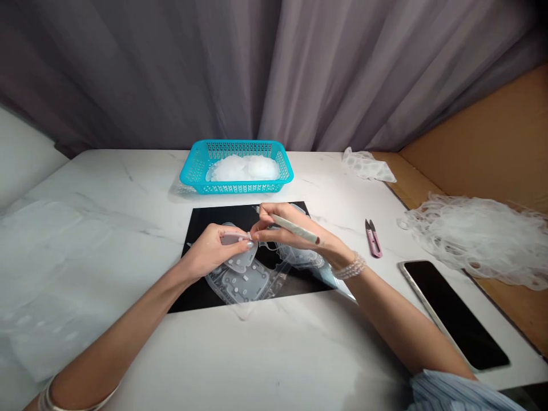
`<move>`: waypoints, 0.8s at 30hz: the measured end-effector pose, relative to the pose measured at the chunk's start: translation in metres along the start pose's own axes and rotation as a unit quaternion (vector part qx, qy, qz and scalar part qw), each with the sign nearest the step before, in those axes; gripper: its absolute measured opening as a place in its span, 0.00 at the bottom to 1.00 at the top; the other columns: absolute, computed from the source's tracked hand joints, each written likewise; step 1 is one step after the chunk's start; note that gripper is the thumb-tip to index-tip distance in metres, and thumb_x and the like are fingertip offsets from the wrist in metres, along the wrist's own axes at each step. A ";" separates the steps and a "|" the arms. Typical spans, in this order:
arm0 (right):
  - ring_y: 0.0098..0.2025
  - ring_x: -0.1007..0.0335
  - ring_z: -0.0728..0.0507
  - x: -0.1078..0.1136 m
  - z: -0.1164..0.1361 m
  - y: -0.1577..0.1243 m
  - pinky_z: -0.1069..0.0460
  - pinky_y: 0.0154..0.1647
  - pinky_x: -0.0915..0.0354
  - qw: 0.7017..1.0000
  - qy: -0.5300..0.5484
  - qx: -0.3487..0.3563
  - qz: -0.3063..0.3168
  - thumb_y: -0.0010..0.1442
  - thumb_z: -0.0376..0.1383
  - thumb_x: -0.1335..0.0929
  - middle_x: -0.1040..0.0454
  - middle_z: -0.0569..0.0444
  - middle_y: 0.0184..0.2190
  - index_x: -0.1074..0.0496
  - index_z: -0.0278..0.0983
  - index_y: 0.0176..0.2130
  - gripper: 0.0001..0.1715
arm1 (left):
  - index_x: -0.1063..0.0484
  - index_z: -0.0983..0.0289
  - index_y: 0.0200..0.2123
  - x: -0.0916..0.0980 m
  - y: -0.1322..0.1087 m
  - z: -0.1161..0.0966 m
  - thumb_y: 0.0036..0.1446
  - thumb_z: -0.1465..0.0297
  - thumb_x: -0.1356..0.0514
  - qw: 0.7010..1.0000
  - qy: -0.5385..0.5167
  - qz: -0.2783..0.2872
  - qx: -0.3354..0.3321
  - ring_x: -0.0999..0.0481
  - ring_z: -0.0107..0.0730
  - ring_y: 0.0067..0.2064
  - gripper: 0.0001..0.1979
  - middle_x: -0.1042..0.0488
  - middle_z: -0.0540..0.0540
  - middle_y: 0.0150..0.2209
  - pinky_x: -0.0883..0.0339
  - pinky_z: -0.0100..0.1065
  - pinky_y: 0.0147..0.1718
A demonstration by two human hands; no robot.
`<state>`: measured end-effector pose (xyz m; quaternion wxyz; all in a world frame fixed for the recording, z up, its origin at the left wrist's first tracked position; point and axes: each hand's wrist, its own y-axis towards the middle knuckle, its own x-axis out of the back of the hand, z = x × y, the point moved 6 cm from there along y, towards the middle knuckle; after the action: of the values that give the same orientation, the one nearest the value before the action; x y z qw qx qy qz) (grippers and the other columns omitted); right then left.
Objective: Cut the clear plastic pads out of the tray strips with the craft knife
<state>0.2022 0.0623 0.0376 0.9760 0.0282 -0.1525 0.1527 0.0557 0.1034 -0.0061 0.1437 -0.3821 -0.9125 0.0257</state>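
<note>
Over a black mat [201, 291] on the white marble table, my left hand [216, 248] pinches a translucent silicone sheet [242, 260] with small raised pads. My right hand [291, 234] is closed round a slim pale pen-like tool [295, 229] and its fingertips meet the same sheet right beside my left fingertips. More translucent sheets [246, 283] lie on the mat under both hands. A bead bracelet sits on my right wrist.
A turquoise basket [194, 168] with white translucent pieces stands behind the mat. Pink thread snips [373, 238] lie to the right, then a dark phone [454, 314]. A heap of white trimmings [479, 237] and a crumpled piece [368, 164] lie far right. Clear plastic bags [38, 274] lie at left.
</note>
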 end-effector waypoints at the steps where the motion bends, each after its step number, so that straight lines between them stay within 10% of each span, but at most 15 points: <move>1: 0.30 0.39 0.49 -0.001 0.000 0.000 0.53 0.32 0.45 1.000 -0.008 0.005 0.002 0.58 0.34 0.31 0.35 0.60 0.27 0.48 0.41 0.30 0.18 | 0.19 0.65 0.31 0.001 0.000 -0.001 0.55 0.63 0.33 1.000 0.012 -0.003 -0.005 0.27 0.29 0.32 0.10 0.22 0.52 0.32 0.37 0.27 0.30; 8: 0.26 0.58 0.50 -0.004 0.005 0.000 0.53 0.28 0.54 0.976 -0.205 0.062 -0.030 0.56 0.28 0.35 0.47 0.64 0.21 0.50 0.40 0.27 0.17 | 0.19 0.64 0.31 0.003 0.002 -0.002 0.52 0.63 0.34 0.995 0.095 -0.026 0.001 0.24 0.36 0.35 0.10 0.21 0.54 0.32 0.36 0.30 0.33; 24: 0.28 0.62 0.48 -0.014 0.005 -0.002 0.50 0.29 0.58 0.965 -0.246 0.087 -0.030 0.54 0.23 0.40 0.50 0.63 0.22 0.51 0.40 0.27 0.16 | 0.19 0.64 0.27 -0.002 0.004 0.000 0.50 0.66 0.34 0.987 0.137 -0.076 -0.038 0.25 0.38 0.32 0.08 0.22 0.53 0.26 0.38 0.30 0.29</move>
<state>0.1885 0.0554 0.0385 0.9066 0.1542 -0.3728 0.1241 0.0598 0.1047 -0.0067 0.2548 -0.3167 -0.9108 -0.0724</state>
